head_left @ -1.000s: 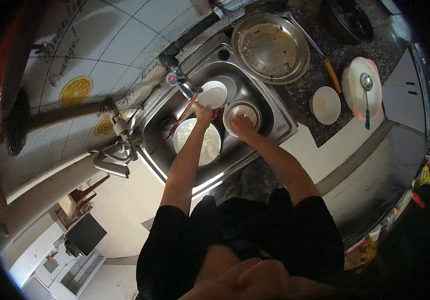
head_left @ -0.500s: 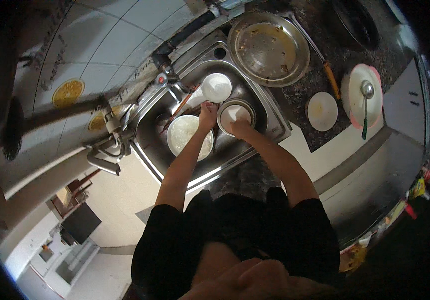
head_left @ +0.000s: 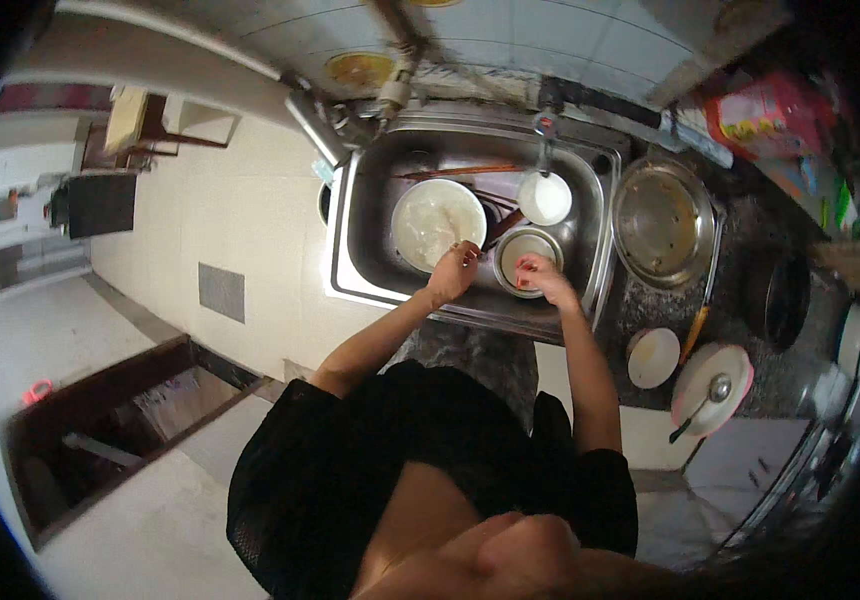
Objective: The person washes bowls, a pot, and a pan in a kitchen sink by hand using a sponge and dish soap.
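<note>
In the steel sink (head_left: 380, 262), a large white bowl (head_left: 420, 215) holds cloudy water. My left hand (head_left: 457, 266) hovers by its near right rim, fingers bent and slightly apart, with nothing visible in them. My right hand (head_left: 545, 281) is over a round metal bowl (head_left: 529, 238), its fingers curled together and reddish at the tips; whatever they may hold is hidden. A small white cup (head_left: 545, 198) sits behind the metal bowl, beneath the faucet (head_left: 547, 125). Chopsticks (head_left: 458, 172) lie across the back of the sink, and dark utensils are partly hidden between the bowls.
Right of the sink, a wide metal pan (head_left: 662, 222) rests on the dark counter (head_left: 640, 310). Beside it are a wooden-handled utensil (head_left: 695, 332), a small white bowl (head_left: 653, 358), a pink-rimmed dish (head_left: 740, 385) with a ladle (head_left: 718, 388), and a black pan (head_left: 778, 300).
My view has turned, swinging the sink round in the picture. My right hand has lifted from inside the metal bowl, and my left hand has moved off the white cup toward the large bowl.
</note>
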`<act>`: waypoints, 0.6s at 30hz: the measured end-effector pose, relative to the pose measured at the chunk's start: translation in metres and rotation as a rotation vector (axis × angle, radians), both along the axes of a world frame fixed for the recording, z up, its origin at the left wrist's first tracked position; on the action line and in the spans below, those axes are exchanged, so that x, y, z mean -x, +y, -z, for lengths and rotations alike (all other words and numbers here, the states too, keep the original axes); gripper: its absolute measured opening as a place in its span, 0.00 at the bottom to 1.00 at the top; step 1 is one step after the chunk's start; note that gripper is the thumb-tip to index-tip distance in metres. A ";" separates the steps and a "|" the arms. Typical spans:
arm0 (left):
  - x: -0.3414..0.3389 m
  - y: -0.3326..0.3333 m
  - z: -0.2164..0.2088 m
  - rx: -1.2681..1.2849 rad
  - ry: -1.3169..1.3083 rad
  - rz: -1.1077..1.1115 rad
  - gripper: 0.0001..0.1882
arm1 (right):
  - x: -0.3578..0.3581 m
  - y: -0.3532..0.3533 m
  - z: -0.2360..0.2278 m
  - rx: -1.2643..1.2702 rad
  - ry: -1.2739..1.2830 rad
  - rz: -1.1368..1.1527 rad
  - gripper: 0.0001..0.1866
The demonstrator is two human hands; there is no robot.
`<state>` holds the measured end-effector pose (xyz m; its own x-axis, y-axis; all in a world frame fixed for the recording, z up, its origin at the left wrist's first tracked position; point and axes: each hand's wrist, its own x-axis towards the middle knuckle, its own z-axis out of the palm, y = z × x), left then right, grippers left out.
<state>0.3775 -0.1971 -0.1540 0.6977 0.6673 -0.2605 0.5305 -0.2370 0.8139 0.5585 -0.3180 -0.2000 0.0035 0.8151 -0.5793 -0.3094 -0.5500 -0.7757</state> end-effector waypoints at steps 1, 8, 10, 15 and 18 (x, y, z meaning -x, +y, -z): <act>0.008 -0.003 -0.005 -0.096 0.013 -0.004 0.10 | -0.001 0.000 -0.010 0.012 0.184 0.161 0.04; 0.084 -0.018 -0.028 -0.331 0.232 -0.022 0.14 | 0.024 0.024 -0.012 0.157 0.903 0.750 0.05; 0.109 -0.022 -0.025 -0.553 0.337 0.073 0.17 | 0.025 0.019 0.014 0.289 0.790 0.837 0.03; 0.183 -0.032 -0.030 -0.627 0.293 0.072 0.27 | 0.074 0.041 -0.029 0.221 0.212 0.475 0.05; 0.223 -0.044 -0.042 -0.601 0.271 -0.075 0.27 | 0.136 0.082 -0.085 -0.164 -0.046 0.060 0.09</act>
<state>0.1547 -0.2415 -0.1123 0.6058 0.7955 0.0127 0.7306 -0.5626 0.3869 0.4225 -0.2360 -0.1150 0.0783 0.8962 -0.4367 -0.3004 -0.3965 -0.8675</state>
